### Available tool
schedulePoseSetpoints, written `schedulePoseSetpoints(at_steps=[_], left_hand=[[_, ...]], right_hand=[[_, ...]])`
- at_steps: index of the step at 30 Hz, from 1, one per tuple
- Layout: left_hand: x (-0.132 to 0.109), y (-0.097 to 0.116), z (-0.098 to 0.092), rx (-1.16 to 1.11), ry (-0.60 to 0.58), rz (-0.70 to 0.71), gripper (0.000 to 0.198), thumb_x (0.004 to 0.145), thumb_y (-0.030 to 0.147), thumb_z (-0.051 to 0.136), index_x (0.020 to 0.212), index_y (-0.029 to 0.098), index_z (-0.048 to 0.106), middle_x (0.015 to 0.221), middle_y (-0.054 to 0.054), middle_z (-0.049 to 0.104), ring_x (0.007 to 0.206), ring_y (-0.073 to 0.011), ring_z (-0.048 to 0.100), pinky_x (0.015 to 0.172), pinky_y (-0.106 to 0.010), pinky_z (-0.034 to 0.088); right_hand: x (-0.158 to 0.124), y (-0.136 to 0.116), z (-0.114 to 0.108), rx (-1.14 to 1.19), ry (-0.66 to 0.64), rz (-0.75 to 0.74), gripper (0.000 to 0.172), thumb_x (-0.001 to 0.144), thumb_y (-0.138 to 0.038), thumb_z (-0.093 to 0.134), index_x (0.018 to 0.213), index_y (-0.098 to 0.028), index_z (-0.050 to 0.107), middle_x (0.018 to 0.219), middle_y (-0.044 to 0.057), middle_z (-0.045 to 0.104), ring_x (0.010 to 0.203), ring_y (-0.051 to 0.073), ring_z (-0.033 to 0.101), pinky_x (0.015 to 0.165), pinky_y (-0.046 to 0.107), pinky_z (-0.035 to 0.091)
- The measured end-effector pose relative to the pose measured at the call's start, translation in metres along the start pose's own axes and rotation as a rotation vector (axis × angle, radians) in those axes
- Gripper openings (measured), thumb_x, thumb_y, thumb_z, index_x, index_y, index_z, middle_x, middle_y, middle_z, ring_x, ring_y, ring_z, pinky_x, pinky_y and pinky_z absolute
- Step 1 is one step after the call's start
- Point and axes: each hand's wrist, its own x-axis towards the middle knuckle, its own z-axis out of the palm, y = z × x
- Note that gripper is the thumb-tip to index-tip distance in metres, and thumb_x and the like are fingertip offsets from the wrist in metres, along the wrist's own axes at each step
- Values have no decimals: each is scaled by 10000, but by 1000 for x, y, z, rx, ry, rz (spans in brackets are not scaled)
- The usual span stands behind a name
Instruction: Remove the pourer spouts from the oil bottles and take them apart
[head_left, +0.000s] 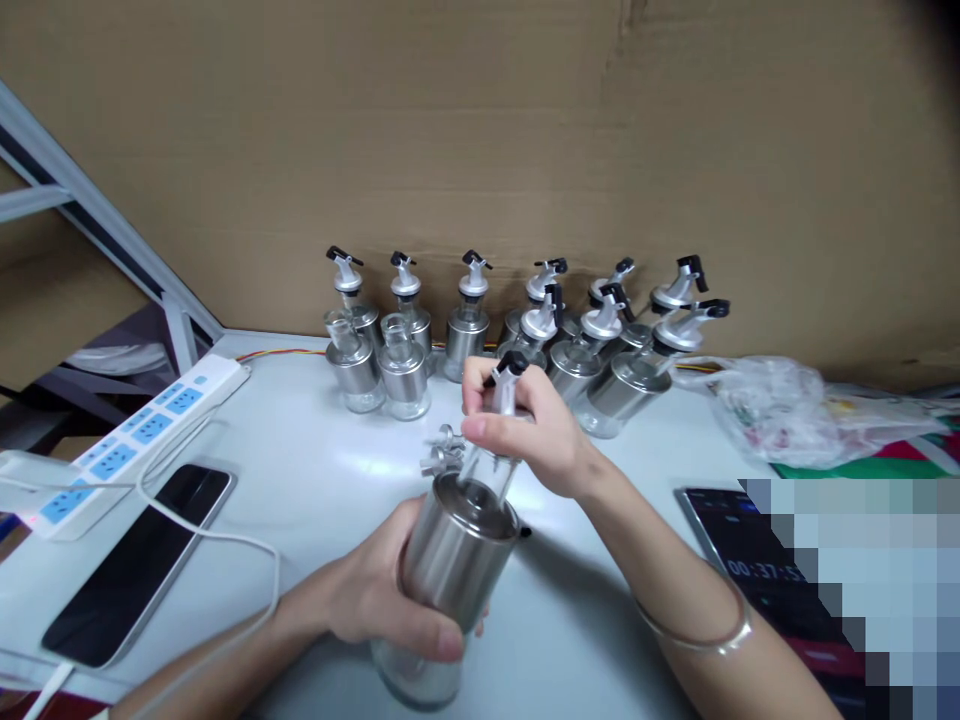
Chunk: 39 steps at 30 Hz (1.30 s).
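My left hand (397, 590) is wrapped round the steel-sleeved body of a glass oil bottle (465, 550), which leans a little to the right at the front of the table. At the bottle's mouth, the fingers of my right hand (532, 430) grip a silver pour spout (508, 388) with a black flip cap. The lower part of the spout is hidden by my fingers and the glass neck. Just behind the bottle, loose silver spouts (442, 455) lie on the table, partly covered.
Several bottles with spouts (467, 325) stand along the cardboard wall (450, 150). Two bottles without spouts (405, 370) are at their left front. A power strip (142, 440), a cable (247, 545) and a phone (142, 560) lie left. Plastic bags (787, 410) and a timer phone (757, 560) are right.
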Motion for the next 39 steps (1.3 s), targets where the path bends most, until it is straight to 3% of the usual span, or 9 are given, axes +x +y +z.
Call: schedulePoseSetpoints(at_steps=[5,9,13,18,22,26,31,35,39], left_hand=[[3,-7,-5,-266,-164,-55,614,559,342,801,1064,138,517,759,-38,642,630,-139,613,600,-241,474],[6,-5,-3,-493,-311,-85,623,533,331,788,1071,162,524,709,-16,645,537,-130,603,522,-228,482],[5,-9,0,-666,-473,-166,610,502,375,770,1036,166,562,654,-24,640,453,-145,576,399,-214,426],[5,-14,4,-675,-441,-86,632,472,317,772,1057,178,577,642,-22,638,455,-148,576,393,-211,418],[8,-15,1,-660,-404,-112,610,492,310,749,1060,189,562,676,-18,646,496,-157,603,443,-240,474],[9,-16,-3,-649,-346,-117,578,515,275,725,1055,171,547,723,-22,656,575,-161,644,517,-245,515],[10,-14,-2,-604,-270,-115,557,497,285,736,999,145,536,706,-24,651,555,-154,630,498,-237,506],[9,-9,2,-535,-244,-121,538,487,307,759,950,147,536,684,-27,657,522,-149,611,479,-239,492],[8,-4,6,-549,-277,-93,504,512,291,762,944,150,544,701,-23,656,518,-144,613,486,-236,491]], right_hand=[[5,20,-6,301,-151,36,200,638,-319,597,600,-196,445,471,-80,334,436,66,236,439,239,155],[9,24,0,496,-176,44,195,574,-315,615,545,-193,466,432,-67,364,410,69,247,417,238,157],[10,21,7,633,-134,41,188,615,-330,533,496,-205,459,397,-48,371,395,90,287,411,245,218],[8,15,4,419,-26,-33,205,678,-300,496,514,-184,531,471,-9,462,439,106,359,438,254,258],[9,17,1,241,100,-19,231,676,-312,471,494,-184,534,476,-4,474,450,112,379,450,259,272],[11,21,0,156,215,-1,215,661,-281,445,489,-185,532,453,-7,475,434,111,380,436,257,264],[9,16,0,93,306,-60,179,638,-212,442,482,-185,527,484,-2,505,477,117,411,461,252,290],[9,12,1,130,265,-77,175,624,-199,429,465,-193,502,475,3,496,492,130,423,478,265,298],[10,14,-2,184,102,-1,185,619,-218,428,439,-199,462,451,-4,432,472,120,364,460,266,260]])
